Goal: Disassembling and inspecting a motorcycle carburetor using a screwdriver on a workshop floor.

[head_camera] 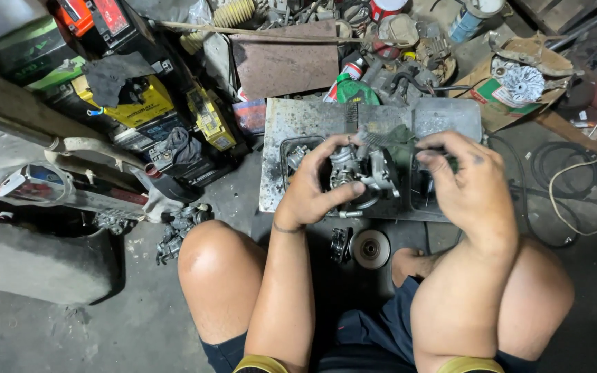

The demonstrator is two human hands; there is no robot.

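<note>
**Both hands on carb over metal plate**

Seen from above, squatting on concrete floor (139, 331), knees wide, w/ scuffed metal plate (291, 131) as ref point.

Left hand (312, 190): fingers wrapped round left side of small grey carburettor (364, 169), thumb across its front, clamped on. Held just above near edge of plate, roughly mid-width.

Right hand (471, 186): fingers curled and pinched on a dark slim tool (431, 150) at carb's right side; tool tip meets carb body. Exact kind of tool – can't tell, mostly hidden by fingers.

On plate, under/behind carb: shallow dark tray (297, 153), contents unclear.

Near side of plate, between knees: round metal disc part (371, 249) w/ smaller dark piece just left of it.

Left of plate: stack of old batteries, yellow one (133, 103) among them, rag draped on top. Further left & nearer: grey engine casting (177, 231) on floor by left knee.

Far side of plate: rusty brown sheet (285, 65), green spray can (350, 86), jumble of engine bits.

Right of plate: cardboard (492, 97) w/ finned round part on it, coil of black cable (575, 169) beyond.
</note>
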